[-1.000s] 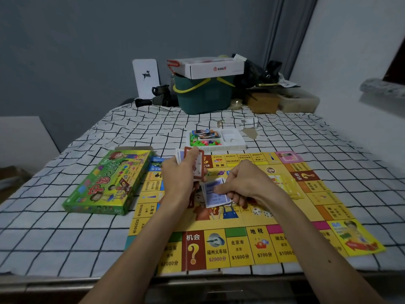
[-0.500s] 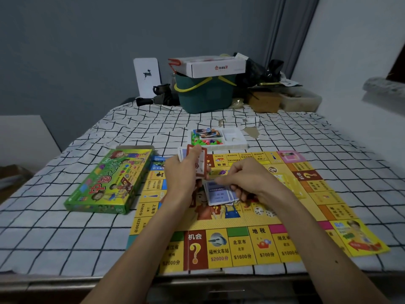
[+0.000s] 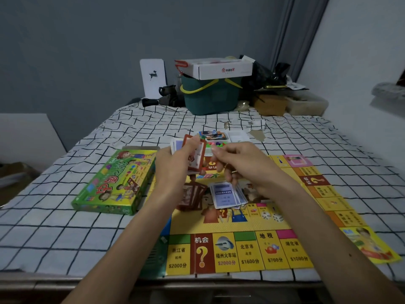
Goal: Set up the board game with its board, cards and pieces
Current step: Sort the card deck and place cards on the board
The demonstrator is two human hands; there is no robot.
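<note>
After dropping a blue one on the blue pile [image 3: 226, 195] just below the grip, back up w/ right hand [image 3: 241, 165] to the deck [image 3: 178, 144] gripped in left hand [image 3: 173, 172], fingertips [image 3: 215, 152] at its red card [image 3: 198, 160], can't tell if pinched yet, so prob red pile [image 3: 191, 198] next.

Colours and patterns, tabletop lot.
Yellow paper game board [image 3: 252, 226] bore red, green and pink squares; green cardboard game box [image 3: 114, 183], red lettering; white tablecloth [image 3: 54, 238], black grid; blue-backed card pile [image 3: 225, 195]; red-bordered cards [image 3: 198, 160].
</note>
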